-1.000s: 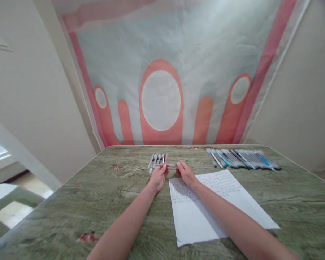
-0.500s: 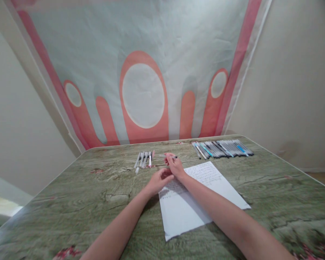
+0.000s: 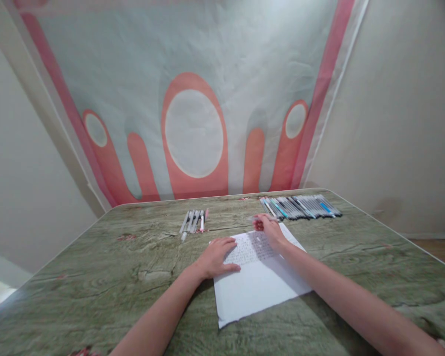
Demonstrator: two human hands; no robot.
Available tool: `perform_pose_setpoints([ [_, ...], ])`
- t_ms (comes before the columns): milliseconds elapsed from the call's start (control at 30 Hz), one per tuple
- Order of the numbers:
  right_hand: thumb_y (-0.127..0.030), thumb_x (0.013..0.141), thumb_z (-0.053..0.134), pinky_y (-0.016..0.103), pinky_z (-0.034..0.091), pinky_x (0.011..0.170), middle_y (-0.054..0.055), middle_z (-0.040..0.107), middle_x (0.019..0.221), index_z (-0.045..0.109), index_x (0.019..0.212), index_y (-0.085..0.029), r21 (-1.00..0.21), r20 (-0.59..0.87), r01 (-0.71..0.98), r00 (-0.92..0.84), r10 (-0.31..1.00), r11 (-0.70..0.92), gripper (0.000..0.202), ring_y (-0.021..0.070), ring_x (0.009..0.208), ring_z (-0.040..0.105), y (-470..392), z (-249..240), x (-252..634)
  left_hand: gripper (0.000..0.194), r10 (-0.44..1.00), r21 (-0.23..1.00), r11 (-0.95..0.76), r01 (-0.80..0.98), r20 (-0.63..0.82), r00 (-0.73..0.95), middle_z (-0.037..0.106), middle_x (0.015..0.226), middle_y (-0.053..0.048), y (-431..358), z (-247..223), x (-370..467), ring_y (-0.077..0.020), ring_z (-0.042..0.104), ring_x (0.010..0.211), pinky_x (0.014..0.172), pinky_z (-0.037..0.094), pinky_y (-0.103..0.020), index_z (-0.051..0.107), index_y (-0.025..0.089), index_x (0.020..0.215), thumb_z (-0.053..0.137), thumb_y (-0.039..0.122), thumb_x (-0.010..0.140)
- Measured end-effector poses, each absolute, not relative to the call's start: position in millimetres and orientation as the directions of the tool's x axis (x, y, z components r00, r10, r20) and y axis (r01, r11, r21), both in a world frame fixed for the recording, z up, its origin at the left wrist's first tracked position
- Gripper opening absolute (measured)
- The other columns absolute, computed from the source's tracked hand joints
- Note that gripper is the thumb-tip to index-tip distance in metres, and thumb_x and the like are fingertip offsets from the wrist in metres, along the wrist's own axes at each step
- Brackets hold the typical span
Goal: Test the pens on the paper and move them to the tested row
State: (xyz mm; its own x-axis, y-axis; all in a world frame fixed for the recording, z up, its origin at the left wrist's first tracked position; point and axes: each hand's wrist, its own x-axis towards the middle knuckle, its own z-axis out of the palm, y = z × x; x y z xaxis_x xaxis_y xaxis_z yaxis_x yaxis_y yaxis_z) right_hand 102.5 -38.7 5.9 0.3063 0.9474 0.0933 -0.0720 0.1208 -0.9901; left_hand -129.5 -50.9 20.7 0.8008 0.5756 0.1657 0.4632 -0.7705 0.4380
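Note:
A white sheet of paper [image 3: 250, 296] lies in front of me, its upper half covered in rows of handwriting. My left hand [image 3: 218, 258] rests on the paper's left side, fingers stretched and thumb apart. Over the upper right of the sheet, my right hand [image 3: 270, 230] is closed around a slim clear pen [image 3: 252, 218]. The pen lies roughly level across the fingers, and its dark end shows to the right of the knuckles.
A long row of pens [image 3: 300, 207], mostly clear with dark ends, lies at the back right of the wood-patterned table [image 3: 114, 277]. A smaller group of pens [image 3: 193, 221] is at the back left, with a small clear piece [image 3: 184, 237] in front.
My right hand has moved right with the pen. The left hand has come apart from the right and now lies flatter on the paper's left edge. The sheet appears slightly shifted left.

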Motion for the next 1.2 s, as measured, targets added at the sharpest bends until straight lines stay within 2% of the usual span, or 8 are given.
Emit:
perform_pose_setpoints([
  [100, -0.038, 0.071, 0.052, 0.023, 0.04, 0.051, -0.001, 0.055, 0.06, 0.051, 0.075, -0.019, -0.996, 0.085, 0.042, 0.268, 0.96, 0.077, 0.02, 0.0114, 0.052, 0.051, -79, -2, 132, 0.069, 0.569, 0.429, -0.772, 0.468, 0.139, 0.811, 0.04, 0.131, -0.011, -46, 19, -131, -0.0254, 0.033, 0.121, 0.102, 0.019, -0.041, 0.044, 0.022, 0.123, 0.054, 0.058, 0.065],
  [267, -0.038, 0.073, 0.05, 0.023, 0.038, 0.052, -0.003, 0.052, 0.057, 0.052, 0.076, -0.019, -0.95, 0.13, 0.308, 0.222, 0.966, 0.057, 0.019, 0.011, 0.052, 0.048, -125, -5, 171, 0.066, 0.57, 0.436, -0.764, 0.475, 0.112, 0.814, 0.037, 0.134, -0.01, -41, 19, -134, -0.0243, 0.03, 0.124, 0.103, 0.018, -0.04, 0.043, 0.023, 0.124, 0.052, 0.057, 0.068],
  [567, -0.036, 0.076, 0.043, 0.024, 0.035, 0.051, -0.003, 0.049, 0.051, 0.046, 0.06, -0.02, -0.788, 0.26, 0.614, 0.259, 0.93, 0.05, 0.023, 0.0125, 0.051, 0.047, -136, -4, 183, 0.063, 0.58, 0.446, -0.756, 0.48, 0.116, 0.806, 0.036, 0.134, -0.009, -41, 18, -134, -0.0232, 0.03, 0.124, 0.103, 0.017, -0.039, 0.044, 0.023, 0.123, 0.052, 0.055, 0.07],
  [867, -0.036, 0.078, 0.041, 0.025, 0.034, 0.052, -0.002, 0.048, 0.055, 0.044, 0.062, -0.02, -0.717, 0.333, 0.688, 0.194, 0.923, 0.114, 0.022, 0.0132, 0.053, 0.045, -134, -10, 184, 0.064, 0.567, 0.418, -0.772, 0.479, 0.113, 0.816, 0.034, 0.135, -0.009, -38, 13, -135, -0.0232, 0.029, 0.125, 0.104, 0.016, -0.039, 0.042, 0.024, 0.125, 0.05, 0.055, 0.07],
  [1200, -0.036, 0.077, 0.043, 0.025, 0.033, 0.051, -0.002, 0.047, 0.055, 0.044, 0.061, -0.02, -0.732, 0.331, 0.667, 0.173, 0.928, 0.137, 0.022, 0.0127, 0.052, 0.044, -134, -10, 184, 0.062, 0.576, 0.449, -0.759, 0.471, 0.126, 0.808, 0.035, 0.135, -0.008, -38, 12, -135, -0.0237, 0.029, 0.125, 0.104, 0.016, -0.04, 0.043, 0.025, 0.124, 0.052, 0.055, 0.07],
])
